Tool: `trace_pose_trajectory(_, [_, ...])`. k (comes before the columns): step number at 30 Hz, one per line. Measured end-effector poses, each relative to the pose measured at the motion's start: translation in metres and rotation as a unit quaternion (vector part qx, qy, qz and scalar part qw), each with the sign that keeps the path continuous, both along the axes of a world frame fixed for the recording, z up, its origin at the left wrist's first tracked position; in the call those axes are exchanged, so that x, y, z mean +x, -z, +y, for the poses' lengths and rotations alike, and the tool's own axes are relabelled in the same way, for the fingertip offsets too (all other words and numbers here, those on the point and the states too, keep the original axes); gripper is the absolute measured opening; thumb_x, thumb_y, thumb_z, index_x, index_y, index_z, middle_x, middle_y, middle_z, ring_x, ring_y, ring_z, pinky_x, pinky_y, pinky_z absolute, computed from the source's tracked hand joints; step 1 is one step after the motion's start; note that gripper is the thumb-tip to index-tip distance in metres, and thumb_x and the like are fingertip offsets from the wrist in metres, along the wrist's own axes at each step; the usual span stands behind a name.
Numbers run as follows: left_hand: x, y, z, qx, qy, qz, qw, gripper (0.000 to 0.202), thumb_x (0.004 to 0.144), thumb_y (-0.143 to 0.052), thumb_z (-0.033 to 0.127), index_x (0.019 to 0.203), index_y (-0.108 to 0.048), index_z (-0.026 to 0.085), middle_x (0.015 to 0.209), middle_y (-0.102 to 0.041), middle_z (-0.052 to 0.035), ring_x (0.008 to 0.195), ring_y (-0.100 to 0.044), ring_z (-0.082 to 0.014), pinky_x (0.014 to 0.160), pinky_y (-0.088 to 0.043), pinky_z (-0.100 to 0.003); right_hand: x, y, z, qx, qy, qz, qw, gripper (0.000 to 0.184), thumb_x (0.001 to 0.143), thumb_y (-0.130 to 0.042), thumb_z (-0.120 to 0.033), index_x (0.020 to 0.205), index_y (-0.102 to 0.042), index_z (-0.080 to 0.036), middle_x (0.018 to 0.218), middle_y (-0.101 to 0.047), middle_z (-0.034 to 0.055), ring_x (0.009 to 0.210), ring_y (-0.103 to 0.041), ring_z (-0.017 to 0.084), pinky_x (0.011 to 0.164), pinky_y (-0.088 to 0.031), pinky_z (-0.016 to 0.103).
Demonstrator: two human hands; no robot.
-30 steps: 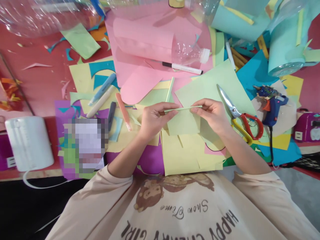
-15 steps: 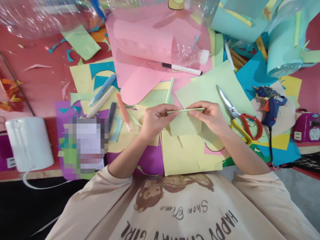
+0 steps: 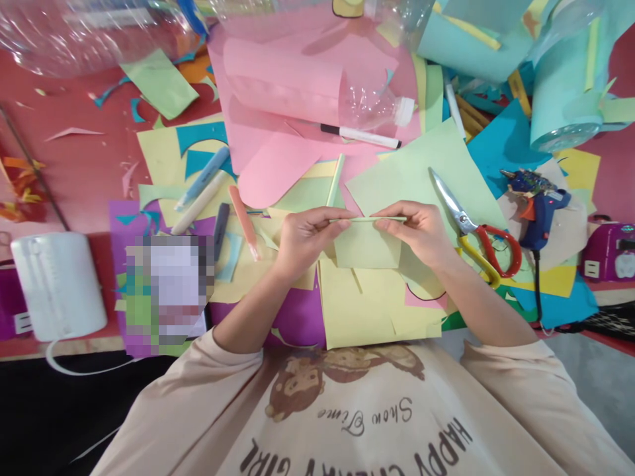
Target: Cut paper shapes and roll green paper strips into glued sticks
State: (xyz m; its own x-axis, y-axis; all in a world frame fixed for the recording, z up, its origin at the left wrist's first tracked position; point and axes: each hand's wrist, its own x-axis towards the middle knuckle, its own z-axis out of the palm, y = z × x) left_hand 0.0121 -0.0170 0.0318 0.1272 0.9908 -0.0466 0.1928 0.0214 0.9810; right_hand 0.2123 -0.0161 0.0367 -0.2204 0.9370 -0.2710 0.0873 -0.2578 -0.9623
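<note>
A pale green piece of paper (image 3: pixel 368 246) has its far edge rolled or folded into a narrow strip. My left hand (image 3: pixel 308 237) pinches the left end of that strip between thumb and fingers. The right end is pinched the same way by my right hand (image 3: pixel 415 228). The rest of the paper hangs toward me above a pale yellow sheet (image 3: pixel 367 311). Just beyond my hands lies a thin green paper tube (image 3: pixel 336 178). Scissors (image 3: pixel 464 221) with red and yellow handles rest to the right of my right hand.
A pink-wrapped plastic bottle (image 3: pixel 288 79) lies at the back with a marker (image 3: pixel 364 136) before it. At right are a blue glue gun (image 3: pixel 540 215) and teal-wrapped bottles (image 3: pixel 565 92). Several pens (image 3: pixel 243 218), paper scraps and a pixelated item (image 3: pixel 173 284) are at left, near a white case (image 3: pixel 58 284).
My left hand has shifted slightly to the left along the strip. The strip looks a little thinner and flatter. Everything else lies as before.
</note>
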Motion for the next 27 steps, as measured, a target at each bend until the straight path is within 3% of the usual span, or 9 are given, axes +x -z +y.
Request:
trace_pose_trajectory(6, [-0.0011, 0.0023, 0.0005, 0.000, 0.012, 0.004, 1.000, 0.026, 0.076, -0.068, 0.041, 0.081, -0.074, 0.017, 0.073, -0.072, -0.0042, 0.057, -0.060, -0.0103, 0.052, -0.047, -0.021, -0.0007, 0.0032, -0.0009, -0.012, -0.011, -0.007, 1.000, 0.022, 0.073, -0.073, -0.041, 0.079, -0.074, -0.020, 0.061, -0.060, -0.0015, 0.052, -0.046, 0.008, 0.046, -0.035, 0.023])
trace_pose_trajectory(11, [-0.0009, 0.0052, -0.0010, -0.017, 0.044, 0.019, 0.999, 0.022, 0.078, -0.067, 0.038, 0.087, -0.074, 0.019, 0.085, -0.075, -0.0054, 0.077, -0.069, -0.0160, 0.066, -0.053, -0.023, -0.0045, 0.0054, -0.0032, -0.020, -0.034, 0.004, 0.999, 0.023, 0.074, -0.072, -0.042, 0.081, -0.074, -0.020, 0.061, -0.058, -0.0025, 0.049, -0.039, 0.006, 0.045, -0.029, 0.022])
trace_pose_trajectory(16, [-0.0001, 0.0054, -0.0015, 0.015, 0.055, 0.032, 0.998, 0.015, 0.079, -0.067, 0.032, 0.087, -0.075, 0.022, 0.088, -0.076, -0.0030, 0.081, -0.071, -0.0161, 0.071, -0.055, -0.022, -0.0039, 0.0064, -0.0031, -0.014, -0.035, -0.015, 0.999, 0.025, 0.074, -0.071, -0.044, 0.080, -0.075, -0.020, 0.056, -0.052, -0.0037, 0.047, -0.033, 0.006, 0.044, -0.024, 0.022])
trace_pose_trajectory(21, [0.0008, 0.0038, -0.0017, 0.017, 0.048, 0.031, 0.998, 0.014, 0.079, -0.067, 0.030, 0.086, -0.076, 0.022, 0.088, -0.076, -0.0023, 0.082, -0.072, -0.0164, 0.074, -0.057, -0.023, -0.0029, 0.0063, -0.0022, -0.006, -0.027, -0.028, 0.999, 0.026, 0.074, -0.070, -0.045, 0.080, -0.076, -0.021, 0.059, -0.058, -0.0016, 0.053, -0.043, 0.008, 0.048, -0.033, 0.023])
trace_pose_trajectory(27, [0.0009, 0.0045, -0.0020, 0.019, 0.033, 0.035, 0.999, 0.013, 0.077, -0.069, 0.030, 0.085, -0.076, 0.022, 0.088, -0.076, -0.0031, 0.082, -0.072, -0.0167, 0.072, -0.057, -0.023, -0.0047, 0.0052, -0.0017, -0.001, -0.019, -0.001, 1.000, 0.026, 0.077, -0.068, -0.045, 0.085, -0.076, -0.022, 0.077, -0.069, 0.0021, 0.070, -0.058, 0.014, 0.060, -0.045, 0.026])
